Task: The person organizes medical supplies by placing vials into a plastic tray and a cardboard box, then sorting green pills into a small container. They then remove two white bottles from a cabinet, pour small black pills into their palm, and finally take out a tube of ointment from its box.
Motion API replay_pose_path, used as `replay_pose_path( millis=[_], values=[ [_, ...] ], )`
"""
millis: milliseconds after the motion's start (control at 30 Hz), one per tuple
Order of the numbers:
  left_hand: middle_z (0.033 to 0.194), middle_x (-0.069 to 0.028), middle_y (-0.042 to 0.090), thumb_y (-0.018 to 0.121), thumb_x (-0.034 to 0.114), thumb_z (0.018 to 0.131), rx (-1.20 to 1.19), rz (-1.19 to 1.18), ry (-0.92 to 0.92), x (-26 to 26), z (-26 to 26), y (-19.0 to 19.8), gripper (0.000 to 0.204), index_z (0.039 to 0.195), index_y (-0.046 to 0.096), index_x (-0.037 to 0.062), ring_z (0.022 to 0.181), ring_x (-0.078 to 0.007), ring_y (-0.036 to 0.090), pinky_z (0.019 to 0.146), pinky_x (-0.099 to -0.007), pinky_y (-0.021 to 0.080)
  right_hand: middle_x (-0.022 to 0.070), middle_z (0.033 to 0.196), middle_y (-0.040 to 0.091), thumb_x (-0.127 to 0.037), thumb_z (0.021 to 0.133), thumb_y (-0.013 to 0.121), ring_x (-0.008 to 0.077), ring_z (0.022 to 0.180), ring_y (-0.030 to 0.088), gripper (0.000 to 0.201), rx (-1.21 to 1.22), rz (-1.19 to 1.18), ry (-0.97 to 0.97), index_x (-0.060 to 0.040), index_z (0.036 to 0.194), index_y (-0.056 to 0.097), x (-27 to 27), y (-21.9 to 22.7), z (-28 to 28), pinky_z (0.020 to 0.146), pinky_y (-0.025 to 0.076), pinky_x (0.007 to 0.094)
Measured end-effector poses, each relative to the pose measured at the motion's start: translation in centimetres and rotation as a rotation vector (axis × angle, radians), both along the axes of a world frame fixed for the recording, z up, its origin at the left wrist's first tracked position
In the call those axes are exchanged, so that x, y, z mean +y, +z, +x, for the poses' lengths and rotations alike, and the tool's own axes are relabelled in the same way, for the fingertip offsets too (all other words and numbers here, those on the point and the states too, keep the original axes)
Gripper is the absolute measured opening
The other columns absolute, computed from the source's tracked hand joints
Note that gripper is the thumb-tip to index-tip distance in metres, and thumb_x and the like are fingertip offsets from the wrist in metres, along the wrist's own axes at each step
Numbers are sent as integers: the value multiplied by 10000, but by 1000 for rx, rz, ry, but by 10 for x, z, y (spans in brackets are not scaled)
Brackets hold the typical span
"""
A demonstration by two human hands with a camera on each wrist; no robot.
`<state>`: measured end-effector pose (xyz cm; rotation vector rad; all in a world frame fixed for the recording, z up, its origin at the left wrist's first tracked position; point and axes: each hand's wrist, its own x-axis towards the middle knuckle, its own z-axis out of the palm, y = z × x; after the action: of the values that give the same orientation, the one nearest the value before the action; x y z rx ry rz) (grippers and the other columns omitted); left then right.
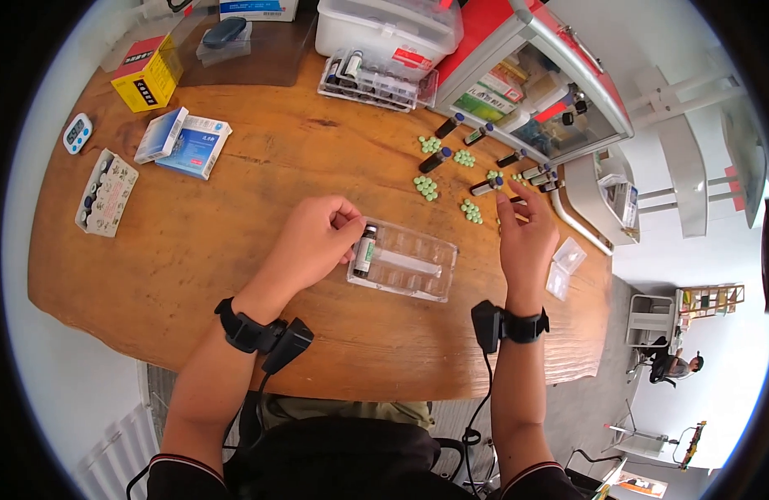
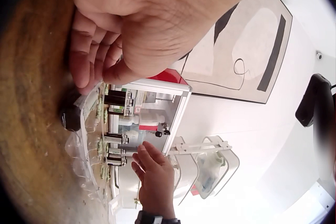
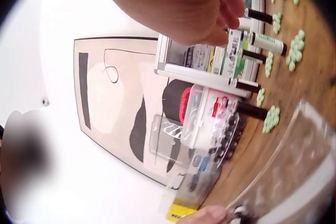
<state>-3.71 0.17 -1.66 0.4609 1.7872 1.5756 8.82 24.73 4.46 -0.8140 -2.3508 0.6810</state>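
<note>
Wooden tabletop (image 1: 259, 342) below, white wall beyond. Between nine and ten o'clock from the middle of the clear tray (image 1: 418, 287), left hand (image 1: 315, 238) with fingers curled in at the tray's end, right beside the labelled vial (image 1: 365, 254) lying in the endmost slot; impossible to tell whether gripping vial, tray edge or neither. Between two and three o'clock, right hand (image 1: 528, 237) half open with loose fingers, holding nothing, poised near the standing vials (image 1: 487, 187).

Seemingly at the stage of filling the tray, with just one vial in. Next, probably a matter of pinching a vial near its cap, lifting straight up and laying it alongside the first.

Around those vials, toward one o'clock, piles of green tablets (image 1: 426, 188), close enough to scatter if brushed. Behind, the glass-fronted cabinet (image 1: 534, 92), limiting room at the back. At three o'clock, a small clear case (image 1: 570, 254); at twelve, a vial rack (image 1: 401, 97). Toward ten, well out of the way, blue-and-white boxes (image 1: 199, 148), a yellow carton (image 1: 147, 83) and a timer (image 1: 77, 133).
</note>
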Motion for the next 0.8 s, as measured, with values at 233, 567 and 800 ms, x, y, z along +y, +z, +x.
replay_pose_path(
  millis=[233, 567, 800],
  values=[
    [808, -50, 671, 642, 129, 986, -19, -3, 11, -2, 1, 4, 177, 1004, 658, -46, 643, -77, 622, 559, -225, 530, 135, 1076, 735, -199, 936, 703, 235, 822, 715, 320, -249, 158, 155, -13, 1196, 689, 37, -15, -18, 718, 563, 343],
    [814, -47, 676, 643, 130, 985, 17, -13, 0, -2, 0, 0, 172, 1010, 662, -39, 644, -80, 630, 572, -229, 531, 75, 970, 724, -141, 950, 729, 110, 835, 657, 220, 39, -616, 346, 10, 1107, 697, -27, 7, -1, 758, 531, 256],
    [830, -46, 681, 662, 130, 969, 27, -31, -9, -1, 1, 5, 163, 1008, 666, -29, 663, -86, 641, 588, -230, 540, 138, 869, 742, -121, 919, 751, 175, 786, 717, 267, -257, -606, 549, 14, 1141, 688, -76, -21, -3, 705, 572, 304]
  ],
)
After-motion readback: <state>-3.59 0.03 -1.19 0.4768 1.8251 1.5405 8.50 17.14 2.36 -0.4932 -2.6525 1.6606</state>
